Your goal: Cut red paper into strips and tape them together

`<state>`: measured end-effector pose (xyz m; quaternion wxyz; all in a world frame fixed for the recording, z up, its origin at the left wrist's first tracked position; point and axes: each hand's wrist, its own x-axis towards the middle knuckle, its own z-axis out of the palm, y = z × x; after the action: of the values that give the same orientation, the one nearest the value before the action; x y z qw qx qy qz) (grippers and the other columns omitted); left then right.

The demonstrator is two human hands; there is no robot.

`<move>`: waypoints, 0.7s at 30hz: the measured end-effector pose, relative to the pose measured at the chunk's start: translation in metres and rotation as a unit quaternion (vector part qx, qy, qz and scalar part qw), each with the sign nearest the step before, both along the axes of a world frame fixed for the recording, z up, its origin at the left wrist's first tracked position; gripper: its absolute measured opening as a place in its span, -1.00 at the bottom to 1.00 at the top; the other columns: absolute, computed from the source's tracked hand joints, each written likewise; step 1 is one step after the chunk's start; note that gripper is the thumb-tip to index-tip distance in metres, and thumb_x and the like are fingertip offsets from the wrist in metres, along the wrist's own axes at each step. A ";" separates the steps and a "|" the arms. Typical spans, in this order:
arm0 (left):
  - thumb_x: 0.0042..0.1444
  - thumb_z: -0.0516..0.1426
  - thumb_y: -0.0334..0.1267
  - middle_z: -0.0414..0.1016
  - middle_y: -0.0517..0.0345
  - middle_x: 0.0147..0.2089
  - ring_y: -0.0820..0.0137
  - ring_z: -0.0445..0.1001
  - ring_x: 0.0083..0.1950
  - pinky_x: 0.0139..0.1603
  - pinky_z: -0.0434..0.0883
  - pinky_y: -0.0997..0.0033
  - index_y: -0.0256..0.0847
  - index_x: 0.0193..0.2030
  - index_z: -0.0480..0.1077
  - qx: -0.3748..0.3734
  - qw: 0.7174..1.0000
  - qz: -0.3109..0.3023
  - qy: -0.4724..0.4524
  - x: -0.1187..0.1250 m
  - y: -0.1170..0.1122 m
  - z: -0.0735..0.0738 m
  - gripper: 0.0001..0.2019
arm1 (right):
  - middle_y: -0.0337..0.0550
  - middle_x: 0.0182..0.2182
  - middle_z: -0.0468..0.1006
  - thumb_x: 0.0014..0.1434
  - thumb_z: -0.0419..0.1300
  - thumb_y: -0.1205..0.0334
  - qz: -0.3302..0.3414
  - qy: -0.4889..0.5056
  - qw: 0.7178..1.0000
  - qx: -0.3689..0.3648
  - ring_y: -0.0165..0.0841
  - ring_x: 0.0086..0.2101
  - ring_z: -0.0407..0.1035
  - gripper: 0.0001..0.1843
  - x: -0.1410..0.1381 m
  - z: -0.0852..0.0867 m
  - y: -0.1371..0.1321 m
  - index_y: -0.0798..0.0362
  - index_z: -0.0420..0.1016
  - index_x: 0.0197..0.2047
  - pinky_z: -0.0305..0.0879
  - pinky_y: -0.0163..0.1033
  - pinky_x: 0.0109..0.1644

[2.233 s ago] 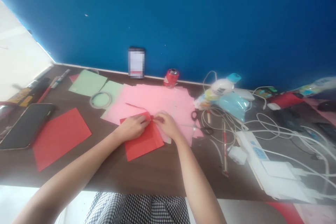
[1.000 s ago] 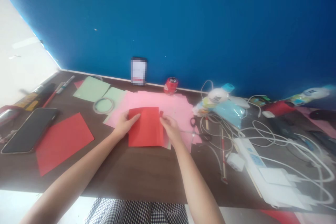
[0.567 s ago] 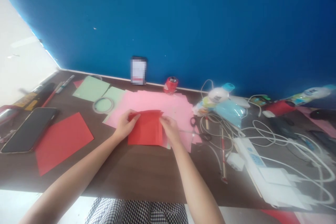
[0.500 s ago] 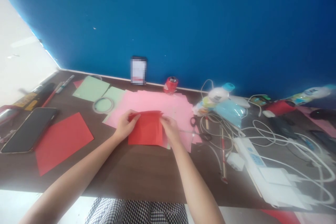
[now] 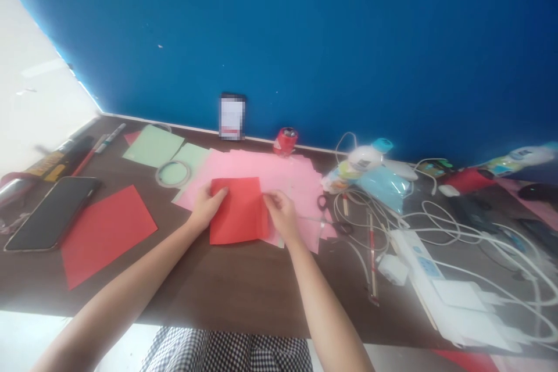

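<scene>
A piece of red paper (image 5: 238, 212) with a narrow folded strip along its right side is held over the pink sheets (image 5: 265, 164). On its left edge my left hand (image 5: 207, 206) is closed, thumb lying across the front and the other fingers hidden behind. My right hand (image 5: 280, 212) pinches the folded strip at the upper right, fingertips bent together. Scissors (image 5: 322, 203) lie on the pink sheets just right of my right hand.
Another red sheet (image 5: 108, 232) and a phone (image 5: 52, 212) lie to the left. Green sheets (image 5: 153, 145) and a tape roll (image 5: 173, 174) sit behind. A red container (image 5: 285, 141) stands by the wall. Cables and a white power strip (image 5: 418, 261) crowd the right.
The red paper has tipped more upright to face me, its top edge shifting slightly left. My right hand has slid a little down along the folded strip.
</scene>
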<state>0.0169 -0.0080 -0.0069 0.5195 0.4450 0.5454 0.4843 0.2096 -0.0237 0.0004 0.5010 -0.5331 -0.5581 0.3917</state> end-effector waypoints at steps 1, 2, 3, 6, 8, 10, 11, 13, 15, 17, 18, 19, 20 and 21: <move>-0.05 0.13 -0.06 0.53 -0.01 -0.28 0.24 0.52 -0.31 -0.34 0.46 0.31 -0.30 -0.24 0.41 -0.005 1.000 -0.001 0.001 0.000 0.000 -0.001 -0.66 | -0.14 -0.34 0.53 0.07 0.11 0.11 -0.002 0.001 1.000 -0.001 -0.31 -0.26 0.40 -0.82 0.000 0.000 0.000 0.04 0.39 -0.34 0.29 -0.19 -0.13; -0.05 0.12 -0.07 0.53 -0.01 -0.29 0.24 0.52 -0.33 -0.35 0.46 0.31 -0.30 -0.24 0.41 -0.009 1.000 -0.001 0.004 0.000 0.000 -0.001 -0.67 | -0.14 -0.34 0.53 0.07 0.11 0.10 -0.003 0.001 1.000 -0.002 -0.30 -0.26 0.40 -0.81 0.000 -0.001 0.000 0.04 0.39 -0.33 0.29 -0.18 -0.12; -0.05 0.12 -0.08 0.53 -0.01 -0.30 0.24 0.52 -0.33 -0.36 0.46 0.31 -0.30 -0.24 0.41 -0.011 1.000 0.001 0.007 0.001 0.000 -0.002 -0.67 | -0.14 -0.34 0.52 0.07 0.11 0.09 -0.004 0.002 1.000 -0.003 -0.29 -0.25 0.40 -0.81 -0.001 -0.001 0.001 0.04 0.39 -0.33 0.29 -0.18 -0.12; -0.06 0.12 -0.09 0.53 0.00 -0.32 0.24 0.52 -0.33 -0.38 0.47 0.32 -0.30 -0.23 0.41 -0.014 1.000 0.009 0.015 0.002 0.000 -0.001 -0.67 | -0.14 -0.33 0.52 0.07 0.10 0.09 -0.009 -0.003 1.000 -0.005 -0.29 -0.25 0.39 -0.80 -0.001 -0.002 0.001 0.04 0.38 -0.32 0.28 -0.16 -0.11; -0.07 0.12 -0.10 0.53 0.00 -0.32 0.24 0.52 -0.33 -0.38 0.47 0.32 -0.30 -0.23 0.41 -0.017 1.000 0.008 0.017 0.002 0.000 0.001 -0.68 | -0.15 -0.34 0.51 0.07 0.10 0.09 -0.009 -0.006 1.000 -0.004 -0.29 -0.25 0.39 -0.80 -0.001 -0.003 0.001 0.03 0.38 -0.33 0.28 -0.16 -0.11; -0.06 0.12 -0.11 0.53 0.00 -0.31 0.24 0.52 -0.33 -0.38 0.47 0.33 -0.30 -0.24 0.41 -0.019 1.000 0.007 0.019 0.003 -0.001 0.003 -0.69 | -0.15 -0.34 0.51 0.07 0.10 0.10 -0.008 -0.006 1.000 -0.003 -0.30 -0.26 0.39 -0.81 -0.001 -0.003 0.001 0.03 0.38 -0.33 0.29 -0.17 -0.11; -0.06 0.12 -0.12 0.53 0.00 -0.30 0.23 0.52 -0.32 -0.38 0.46 0.33 -0.30 -0.24 0.41 -0.016 1.000 0.007 0.021 0.003 -0.001 0.004 -0.69 | -0.15 -0.34 0.51 0.06 0.10 0.10 -0.007 -0.004 1.000 -0.003 -0.30 -0.26 0.39 -0.82 -0.001 -0.003 0.002 0.03 0.38 -0.33 0.29 -0.17 -0.11; -0.06 0.11 -0.12 0.53 -0.01 -0.28 0.23 0.52 -0.29 -0.35 0.46 0.32 -0.31 -0.23 0.41 -0.002 1.000 0.010 0.027 0.003 -0.001 0.005 -0.68 | -0.15 -0.34 0.52 0.04 0.12 0.12 -0.002 0.003 1.000 -0.005 -0.30 -0.25 0.40 -0.83 -0.001 -0.004 0.002 0.03 0.38 -0.32 0.29 -0.17 -0.11; -0.05 0.11 -0.11 0.53 -0.01 -0.27 0.21 0.52 -0.26 -0.32 0.46 0.31 -0.31 -0.20 0.41 0.012 0.999 0.011 0.040 0.002 -0.001 0.006 -0.67 | -0.15 -0.33 0.52 0.02 0.15 0.14 0.001 0.010 1.000 -0.014 -0.30 -0.25 0.40 -0.83 0.000 -0.004 0.003 0.03 0.38 -0.31 0.29 -0.17 -0.10; -0.05 0.11 -0.11 0.53 -0.01 -0.25 0.20 0.51 -0.24 -0.30 0.46 0.30 -0.32 -0.19 0.41 0.017 0.999 0.009 0.051 0.002 -0.001 0.006 -0.66 | -0.14 -0.34 0.52 0.01 0.16 0.14 0.001 0.012 1.000 -0.025 -0.30 -0.26 0.41 -0.82 0.000 -0.005 0.003 0.05 0.39 -0.33 0.28 -0.18 -0.11; -0.05 0.11 -0.11 0.53 -0.02 -0.25 0.19 0.51 -0.23 -0.30 0.46 0.30 -0.32 -0.19 0.40 0.017 0.998 0.010 0.054 0.002 -0.001 0.006 -0.66 | -0.14 -0.35 0.52 0.01 0.16 0.13 -0.002 0.011 1.000 -0.029 -0.30 -0.26 0.41 -0.82 0.000 -0.006 0.003 0.05 0.39 -0.34 0.28 -0.18 -0.11; -0.04 0.10 -0.11 0.53 -0.02 -0.25 0.19 0.51 -0.22 -0.30 0.46 0.30 -0.31 -0.19 0.40 0.014 0.998 0.009 0.056 0.002 -0.001 0.005 -0.66 | -0.14 -0.36 0.52 0.01 0.16 0.12 -0.006 0.011 0.999 -0.031 -0.30 -0.26 0.41 -0.81 0.000 -0.006 0.003 0.06 0.39 -0.35 0.29 -0.18 -0.11; -0.04 0.10 -0.11 0.53 -0.02 -0.25 0.18 0.51 -0.23 -0.31 0.46 0.30 -0.31 -0.19 0.40 0.011 0.998 0.010 0.056 0.002 -0.001 0.005 -0.67 | -0.14 -0.36 0.51 0.01 0.16 0.11 -0.009 0.013 0.999 -0.033 -0.30 -0.26 0.41 -0.81 0.000 -0.007 0.003 0.06 0.38 -0.35 0.29 -0.18 -0.12; -0.03 0.10 -0.12 0.53 -0.02 -0.25 0.19 0.52 -0.23 -0.32 0.46 0.30 -0.31 -0.19 0.40 0.007 0.998 0.011 0.055 0.002 -0.001 0.005 -0.67 | -0.15 -0.36 0.51 0.02 0.16 0.10 -0.011 0.016 0.999 -0.034 -0.30 -0.26 0.40 -0.81 0.000 -0.007 0.003 0.05 0.38 -0.35 0.29 -0.18 -0.12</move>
<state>0.0187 -0.0088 -0.0021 0.4801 0.4691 0.5744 0.4686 0.2091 -0.0205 -0.0069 0.4958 -0.5498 -0.5300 0.4135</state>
